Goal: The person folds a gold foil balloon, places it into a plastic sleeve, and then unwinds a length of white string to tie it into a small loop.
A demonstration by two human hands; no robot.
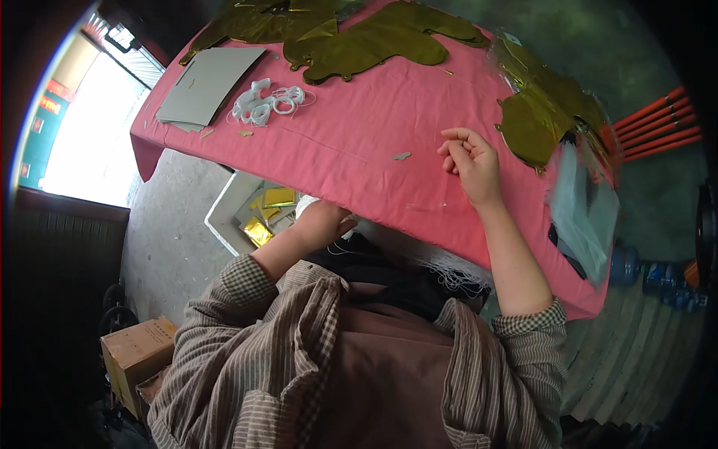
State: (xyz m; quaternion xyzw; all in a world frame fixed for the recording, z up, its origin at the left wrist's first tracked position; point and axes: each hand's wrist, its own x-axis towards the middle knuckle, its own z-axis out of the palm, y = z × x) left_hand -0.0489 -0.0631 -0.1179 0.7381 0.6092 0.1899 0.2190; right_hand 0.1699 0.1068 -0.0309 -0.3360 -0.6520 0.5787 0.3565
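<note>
My right hand [473, 166] is raised over the pink cloth at the right, its fingers loosely bent and apart, with nothing visible in them. A small flat gold-grey scrap [402, 156] lies on the cloth to its left. At the near edge of the table, my left hand [323, 224] has its fingers curled in. What it grips, if anything, is hidden. A white bundle [305, 203] shows just behind this hand, and thin white thread hangs near its fingertips. More loose white threads [456, 273] hang below the table edge, over my lap.
Flat gold foil balloons [374, 45] lie along the far side of the pink-covered table [351, 112], with more gold foil [535, 120] at the right. Grey cards [209, 84] and white ribbon coils [265, 102] lie at left. A white bin [224, 212] holds gold packets. A cardboard box [138, 352] stands lower left.
</note>
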